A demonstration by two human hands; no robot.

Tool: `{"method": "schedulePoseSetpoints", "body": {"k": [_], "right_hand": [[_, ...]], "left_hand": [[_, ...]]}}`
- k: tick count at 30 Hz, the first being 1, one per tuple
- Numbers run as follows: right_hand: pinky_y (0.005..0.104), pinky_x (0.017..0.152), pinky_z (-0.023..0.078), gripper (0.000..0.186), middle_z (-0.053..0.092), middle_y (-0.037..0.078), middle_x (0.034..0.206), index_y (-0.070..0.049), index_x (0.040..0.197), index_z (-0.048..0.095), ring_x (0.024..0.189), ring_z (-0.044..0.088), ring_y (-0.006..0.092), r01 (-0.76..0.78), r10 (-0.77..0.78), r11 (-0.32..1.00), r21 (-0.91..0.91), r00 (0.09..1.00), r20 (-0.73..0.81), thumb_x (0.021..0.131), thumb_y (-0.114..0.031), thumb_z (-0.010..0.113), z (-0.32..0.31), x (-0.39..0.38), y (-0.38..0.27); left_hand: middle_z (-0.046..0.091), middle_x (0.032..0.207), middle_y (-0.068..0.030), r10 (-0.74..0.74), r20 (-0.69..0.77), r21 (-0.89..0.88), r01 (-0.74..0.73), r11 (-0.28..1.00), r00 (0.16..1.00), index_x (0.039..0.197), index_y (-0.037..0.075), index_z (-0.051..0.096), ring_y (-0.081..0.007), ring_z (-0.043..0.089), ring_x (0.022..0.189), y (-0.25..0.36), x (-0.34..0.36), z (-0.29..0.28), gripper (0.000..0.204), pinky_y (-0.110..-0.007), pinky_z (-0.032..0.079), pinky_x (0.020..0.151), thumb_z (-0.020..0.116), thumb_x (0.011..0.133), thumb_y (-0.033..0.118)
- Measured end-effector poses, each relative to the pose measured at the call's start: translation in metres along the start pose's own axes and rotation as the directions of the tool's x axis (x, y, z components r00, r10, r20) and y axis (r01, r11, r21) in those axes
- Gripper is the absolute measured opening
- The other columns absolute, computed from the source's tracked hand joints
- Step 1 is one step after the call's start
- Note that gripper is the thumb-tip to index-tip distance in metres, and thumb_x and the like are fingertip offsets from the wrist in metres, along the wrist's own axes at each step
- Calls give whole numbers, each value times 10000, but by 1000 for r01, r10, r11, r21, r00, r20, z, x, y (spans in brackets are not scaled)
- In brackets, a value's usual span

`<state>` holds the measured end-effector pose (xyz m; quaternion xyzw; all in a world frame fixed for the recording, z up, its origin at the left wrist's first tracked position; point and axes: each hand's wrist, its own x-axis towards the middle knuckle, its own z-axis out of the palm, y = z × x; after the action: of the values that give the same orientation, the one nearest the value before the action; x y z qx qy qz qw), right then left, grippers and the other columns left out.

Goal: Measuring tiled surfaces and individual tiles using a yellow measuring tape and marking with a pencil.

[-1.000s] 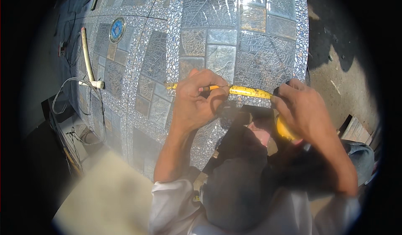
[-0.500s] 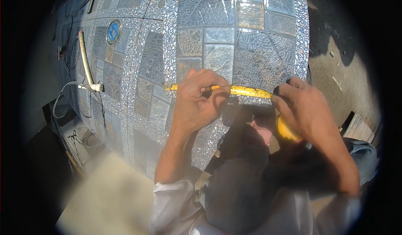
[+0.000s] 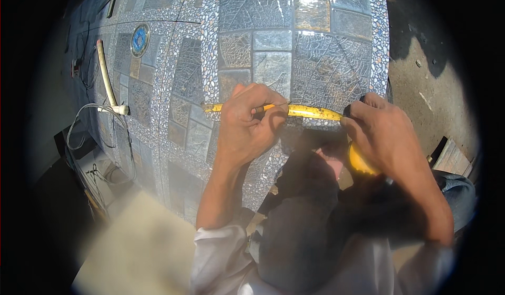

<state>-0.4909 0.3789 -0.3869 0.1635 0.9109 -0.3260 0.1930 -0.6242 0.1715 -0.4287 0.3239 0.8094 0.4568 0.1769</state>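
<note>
A yellow tape measure blade [image 3: 315,112] runs crosswise over the near part of a stone-patterned tile [image 3: 331,68]. My left hand [image 3: 251,118] is closed over the blade, pinching a slim yellow-orange pencil [image 3: 269,107] with its point at the blade's edge; the fingers partly hide it. The blade's free end [image 3: 212,107] shows left of that hand. At the tile's near right corner, my right hand [image 3: 381,129] grips the blade between thumb and fingers. The yellow tape case [image 3: 360,161] is just below that hand, partly covered by it.
More patterned tiles [image 3: 184,79] extend to the left, with a round blue disc [image 3: 140,40], a pale L-shaped tool [image 3: 108,79] and a looped grey cable [image 3: 79,137] on them. A tile offcut [image 3: 451,158] stands on the concrete floor [image 3: 421,84] at right.
Both hands keep their grip on the tape and pencil. The view has shifted slightly, and the right hand's fingers sit a touch differently.
</note>
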Motion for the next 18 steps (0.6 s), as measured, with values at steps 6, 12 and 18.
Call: {"method": "schedulePoseSetpoints", "body": {"k": [6, 12, 18], "right_hand": [[491, 713, 463, 158, 561, 176, 866, -24, 852, 593, 807, 587, 408, -9, 9, 1000, -8, 1000, 13, 889, -171, 637, -1, 1, 0], [487, 698, 464, 158, 563, 174, 859, -24, 852, 597, 784, 594, 405, 8, -8, 1000, 1, 1000, -14, 883, -173, 642, 0, 1, 0], [484, 682, 478, 172, 571, 176, 836, -15, 870, 617, 755, 609, 399, 49, -49, 999, -7, 999, -20, 894, -184, 636, 0, 1, -1]], "left_hand": [[650, 711, -23, -6, -1, 2, 6, 1000, 1000, 753, 84, 652, -187, 528, 653, 2, 2, 1, 18, -315, 369, 693, 666, 758, 93], [642, 704, -24, 5, 13, 10, -5, 1000, 1000, 750, 82, 643, -185, 535, 653, 1, 2, -2, 22, -319, 365, 695, 653, 737, 68], [620, 691, -20, -8, 40, 6, 8, 1000, 999, 742, 84, 631, -191, 528, 647, 3, 2, -6, 46, -324, 364, 699, 645, 715, 50]]}}
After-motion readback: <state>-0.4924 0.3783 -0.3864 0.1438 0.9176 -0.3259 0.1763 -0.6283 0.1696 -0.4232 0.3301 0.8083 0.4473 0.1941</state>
